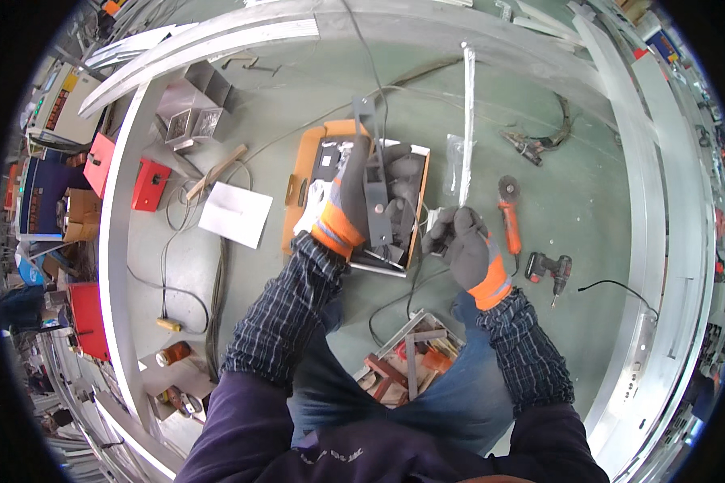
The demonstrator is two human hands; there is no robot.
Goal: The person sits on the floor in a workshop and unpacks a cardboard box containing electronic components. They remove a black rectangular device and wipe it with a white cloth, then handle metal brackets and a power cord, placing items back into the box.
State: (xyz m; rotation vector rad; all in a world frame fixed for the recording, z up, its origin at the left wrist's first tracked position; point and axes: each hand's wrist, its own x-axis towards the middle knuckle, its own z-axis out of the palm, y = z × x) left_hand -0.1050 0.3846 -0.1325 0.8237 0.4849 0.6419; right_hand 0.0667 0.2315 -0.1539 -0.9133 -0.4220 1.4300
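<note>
My left hand (343, 201), in a grey work glove with an orange cuff, is closed around a long dark grey metal bracket (376, 201) with holes in it. The bracket stands over an open cardboard box (302, 161), whose dark contents are partly hidden by it. Right of the box is my right hand (467, 253), gloved alike, with its fingers curled together. Something small and pale shows by those fingertips, too little to name. Beyond the right hand a long white strip (468, 121) runs away from me, its near end close to the fingers.
An angle grinder (508, 213) and a cordless drill (549, 270) lie on the floor to the right. A tool tray (412, 354) sits between my legs. Left are a white sheet (235, 214), a red box (149, 185) and cables. Metal beams (117, 266) frame the area.
</note>
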